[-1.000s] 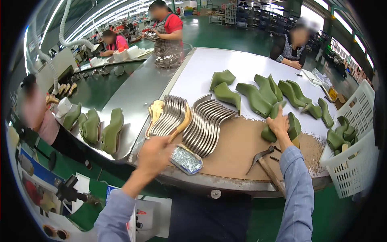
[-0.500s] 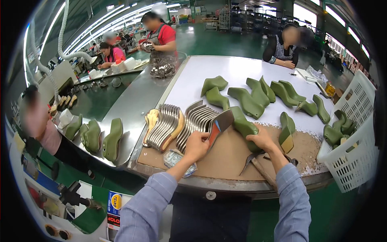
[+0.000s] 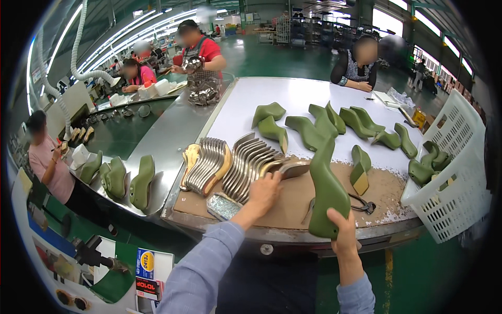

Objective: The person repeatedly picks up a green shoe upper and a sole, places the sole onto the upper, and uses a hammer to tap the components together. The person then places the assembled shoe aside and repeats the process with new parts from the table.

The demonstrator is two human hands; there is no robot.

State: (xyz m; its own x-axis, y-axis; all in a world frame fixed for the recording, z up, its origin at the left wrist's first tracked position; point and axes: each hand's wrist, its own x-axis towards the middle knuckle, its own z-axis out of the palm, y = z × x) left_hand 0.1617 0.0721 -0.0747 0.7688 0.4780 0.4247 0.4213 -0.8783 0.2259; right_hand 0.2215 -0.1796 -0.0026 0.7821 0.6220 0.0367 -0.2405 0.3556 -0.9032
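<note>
A: Currently, item one: green shoe last [image 3: 327, 191], upright over the brown work mat [image 3: 293, 201], right hand [image 3: 342, 230] closed round its lower end.
B: Left hand [image 3: 264, 191]?
A: Fingers curled onto a metal insole plate [image 3: 293, 168] at the end of the fanned plate stack [image 3: 246, 165]. Step, I judge: pairing plate with last; next calls for lining them up.
B: Obstacles?
A: Pincers [image 3: 361, 203] beside; more lasts [image 3: 324, 123] behind; white basket [image 3: 455, 172] right.

A big, bright factory hall.
Green floor [image 3: 293, 57], long ceiling lights [image 3: 130, 31], tall windows [image 3: 387, 18], far shelves [image 3: 285, 29].
</note>
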